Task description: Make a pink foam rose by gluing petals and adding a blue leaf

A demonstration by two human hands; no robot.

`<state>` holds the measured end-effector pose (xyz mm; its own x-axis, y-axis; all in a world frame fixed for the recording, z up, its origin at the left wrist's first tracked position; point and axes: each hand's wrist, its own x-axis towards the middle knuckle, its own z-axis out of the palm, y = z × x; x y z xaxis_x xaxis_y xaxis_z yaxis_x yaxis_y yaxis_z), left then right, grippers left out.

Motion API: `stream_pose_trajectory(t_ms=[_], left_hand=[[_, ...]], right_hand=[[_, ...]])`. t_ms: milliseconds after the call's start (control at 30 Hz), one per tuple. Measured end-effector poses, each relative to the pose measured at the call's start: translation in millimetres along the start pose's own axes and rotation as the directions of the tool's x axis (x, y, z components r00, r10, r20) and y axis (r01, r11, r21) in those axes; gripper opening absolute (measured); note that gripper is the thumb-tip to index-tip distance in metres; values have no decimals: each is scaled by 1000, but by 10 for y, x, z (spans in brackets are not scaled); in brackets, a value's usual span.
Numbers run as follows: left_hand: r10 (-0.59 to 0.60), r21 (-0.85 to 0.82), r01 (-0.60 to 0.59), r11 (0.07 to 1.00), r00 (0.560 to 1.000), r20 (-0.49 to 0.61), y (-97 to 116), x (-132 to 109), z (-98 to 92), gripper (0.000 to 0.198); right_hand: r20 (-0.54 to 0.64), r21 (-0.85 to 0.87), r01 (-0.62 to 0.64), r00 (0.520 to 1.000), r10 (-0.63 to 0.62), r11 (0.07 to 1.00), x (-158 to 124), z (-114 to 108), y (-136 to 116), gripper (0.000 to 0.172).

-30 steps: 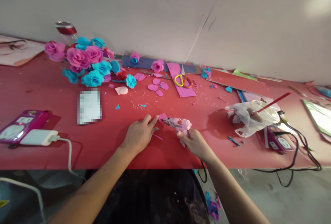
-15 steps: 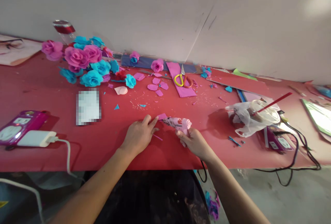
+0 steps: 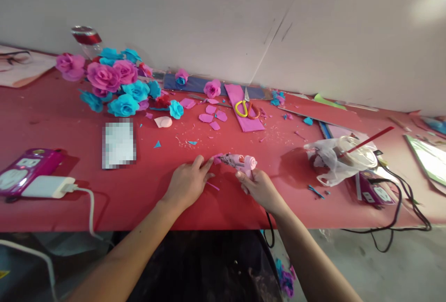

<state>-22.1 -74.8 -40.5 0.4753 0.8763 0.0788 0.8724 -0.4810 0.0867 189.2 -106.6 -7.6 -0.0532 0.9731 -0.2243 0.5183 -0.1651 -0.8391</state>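
My right hand is wrapped round the grip of a pink glue gun, its nozzle pointing left. At the nozzle tip is a small pink paper petal, pinched in the fingers of my left hand low over the table. A thin pink strip shows beside the left fingertips, its upper end hidden by them. Beyond the hands, loose pink petals lie scattered. Scissors with a yellow and an orange handle rest on a folded pink paper sheet.
A bunch of pink and blue paper flowers stands back left. Purple power strips sit at both sides, with cables over the front edge. A plastic bag with a cup and red straw is at right; a wall closes the back.
The glue gun has shifted slightly left, bringing its nozzle over the petal. My left hand has stayed nearly still.
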Motion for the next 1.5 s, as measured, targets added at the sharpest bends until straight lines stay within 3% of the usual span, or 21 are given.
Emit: stream_pose_trajectory(t_ms=[333, 733, 1333, 1400, 1500], left_hand=[[-1, -4, 1, 1000, 1000, 8, 10, 2, -9, 46], [-10, -22, 10, 1000, 1000, 20, 9, -6, -7, 48], [-14, -35, 14, 999, 1000, -4, 6, -4, 15, 48], [-18, -49, 18, 999, 1000, -2, 12, -5, 5, 48], [-20, -33, 20, 999, 1000, -16, 20, -6, -9, 47]], right_hand=[[-7, -32, -6, 1000, 6, 999, 50, 18, -21, 46], [-5, -41, -45, 999, 45, 998, -56, -24, -24, 40], [-1, -126, -41, 999, 42, 991, -166, -97, 30, 44], [-43, -188, -25, 999, 17, 982, -153, -193, 51, 41], [-231, -448, -6, 967, -109, 894, -52, -443, 109, 31]])
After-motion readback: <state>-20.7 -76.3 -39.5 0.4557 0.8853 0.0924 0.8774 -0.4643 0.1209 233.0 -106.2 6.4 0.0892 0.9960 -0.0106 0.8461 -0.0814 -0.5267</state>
